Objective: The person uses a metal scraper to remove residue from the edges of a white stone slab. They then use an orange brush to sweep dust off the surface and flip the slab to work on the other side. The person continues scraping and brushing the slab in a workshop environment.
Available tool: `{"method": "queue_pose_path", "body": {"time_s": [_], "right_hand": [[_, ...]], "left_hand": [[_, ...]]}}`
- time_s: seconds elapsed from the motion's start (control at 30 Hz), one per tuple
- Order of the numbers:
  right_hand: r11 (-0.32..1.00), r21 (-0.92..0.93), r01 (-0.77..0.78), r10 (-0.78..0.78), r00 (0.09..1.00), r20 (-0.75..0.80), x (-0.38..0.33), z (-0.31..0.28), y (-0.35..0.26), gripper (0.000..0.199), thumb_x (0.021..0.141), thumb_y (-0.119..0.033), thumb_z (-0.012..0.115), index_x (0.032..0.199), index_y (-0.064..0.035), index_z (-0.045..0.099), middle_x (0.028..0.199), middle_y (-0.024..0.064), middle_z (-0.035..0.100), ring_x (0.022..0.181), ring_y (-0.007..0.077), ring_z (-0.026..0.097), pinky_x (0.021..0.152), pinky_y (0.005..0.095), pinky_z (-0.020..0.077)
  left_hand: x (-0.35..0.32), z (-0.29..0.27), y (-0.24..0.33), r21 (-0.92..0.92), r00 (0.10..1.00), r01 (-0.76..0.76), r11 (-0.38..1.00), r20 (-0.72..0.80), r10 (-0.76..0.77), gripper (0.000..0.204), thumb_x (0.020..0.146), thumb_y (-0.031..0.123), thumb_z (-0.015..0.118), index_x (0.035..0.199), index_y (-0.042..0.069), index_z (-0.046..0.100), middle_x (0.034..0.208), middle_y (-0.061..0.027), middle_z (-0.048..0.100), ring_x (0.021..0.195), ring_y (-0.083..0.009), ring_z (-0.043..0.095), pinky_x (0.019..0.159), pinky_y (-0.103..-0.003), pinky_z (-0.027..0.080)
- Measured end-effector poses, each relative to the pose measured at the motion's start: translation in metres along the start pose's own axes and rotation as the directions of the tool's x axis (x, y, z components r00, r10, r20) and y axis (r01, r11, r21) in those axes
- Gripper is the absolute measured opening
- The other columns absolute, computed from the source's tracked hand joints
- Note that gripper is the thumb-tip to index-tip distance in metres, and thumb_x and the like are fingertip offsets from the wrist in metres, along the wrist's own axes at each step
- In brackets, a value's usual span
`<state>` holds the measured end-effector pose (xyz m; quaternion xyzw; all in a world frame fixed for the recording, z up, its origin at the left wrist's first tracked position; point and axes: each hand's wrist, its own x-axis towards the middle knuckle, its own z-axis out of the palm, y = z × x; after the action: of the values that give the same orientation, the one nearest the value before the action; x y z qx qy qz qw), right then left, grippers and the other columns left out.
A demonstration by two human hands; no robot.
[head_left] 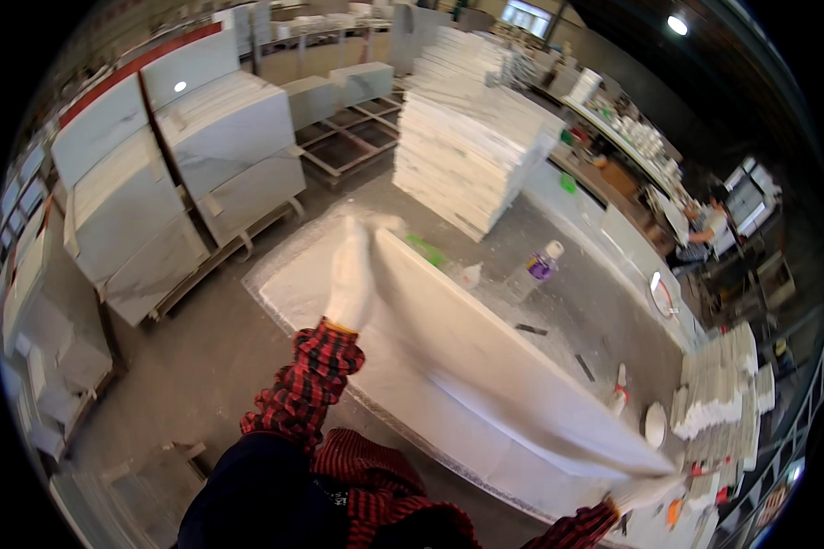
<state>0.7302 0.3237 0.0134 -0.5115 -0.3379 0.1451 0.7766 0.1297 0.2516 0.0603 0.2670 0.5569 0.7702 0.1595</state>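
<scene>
A long white stone slab [485, 343] stands tilted on its long edge across a pale worktop [293, 279]. My left hand [352, 274], in a white glove, is closed over its far left end, fingers curled past the edge. At the near right end, my right hand [648, 492], gloved too, grips the corner; its fingers are partly blurred. Just beyond the slab are a clear bottle with a purple label [538, 267], a green scrap [424, 249], two dark strips [584, 367] and a white bowl [655, 425]. The slab's far face is hidden.
A tall stack of white slabs [467, 137] rises at the far side of the worktop. More thin slabs [714, 393] are piled at the right. Large stone blocks [233, 137] stand on racks at the left. A person [705, 224] works at the far right.
</scene>
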Motion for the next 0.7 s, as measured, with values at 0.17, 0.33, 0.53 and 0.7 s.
{"method": "queue_pose_path", "body": {"time_s": [0.17,0.33,0.53,0.7], "right_hand": [[0.899,-0.386,0.207,-0.137,0.97,0.202,-0.015,0.021,-0.061,0.045,0.106,-0.025,0.039,0.139,0.0,0.055,0.134,0.0137,0.057,0.12,0.024,0.054,0.107,0.0375,0.0398],[0.988,-0.123,-0.09,0.12,0.958,0.262,0.045,-0.06,-0.003,0.049,0.106,-0.028,0.048,0.149,-0.0026,0.047,0.141,0.0119,0.057,0.123,0.0213,0.058,0.104,0.0394,0.046],[0.291,-0.956,0.032,-0.014,0.999,0.03,0.027,-0.166,-0.017,0.044,0.092,-0.047,0.061,0.111,-0.0092,0.075,0.091,0.0155,0.074,0.091,0.0315,0.072,0.082,0.0409,0.0539],[0.077,-0.993,-0.094,0.139,0.987,-0.082,0.011,-0.188,-0.001,0.044,0.088,-0.051,0.062,0.1,-0.0117,0.078,0.099,0.0173,0.073,0.094,0.0369,0.07,0.083,0.0433,0.0543]], "left_hand": [[0.031,0.011,-0.015,-0.237,0.944,-0.091,0.967,0.288,0.16,0.062,0.11,0.052,0.029,0.135,0.002,0.057,0.128,-0.0073,0.059,0.119,-0.0197,0.053,0.111,-0.034,0.035],[0.031,0.034,-0.018,-0.084,0.931,-0.098,0.992,0.344,0.121,0.055,0.102,0.019,0.058,0.15,-0.004,0.042,0.151,-0.0127,0.048,0.132,-0.0192,0.05,0.113,-0.032,0.037],[0.036,0.026,-0.013,-0.081,0.911,-0.136,0.987,0.382,0.156,0.06,0.109,0.03,0.049,0.156,-0.003,0.029,0.141,-0.0137,0.05,0.127,-0.0219,0.051,0.112,-0.037,0.037],[0.047,0.031,-0.025,-0.028,0.951,-0.04,0.999,0.305,0.047,0.055,0.108,0.032,0.05,0.151,0.0,0.039,0.144,-0.0097,0.049,0.129,-0.0204,0.049,0.11,-0.034,0.038]]}}
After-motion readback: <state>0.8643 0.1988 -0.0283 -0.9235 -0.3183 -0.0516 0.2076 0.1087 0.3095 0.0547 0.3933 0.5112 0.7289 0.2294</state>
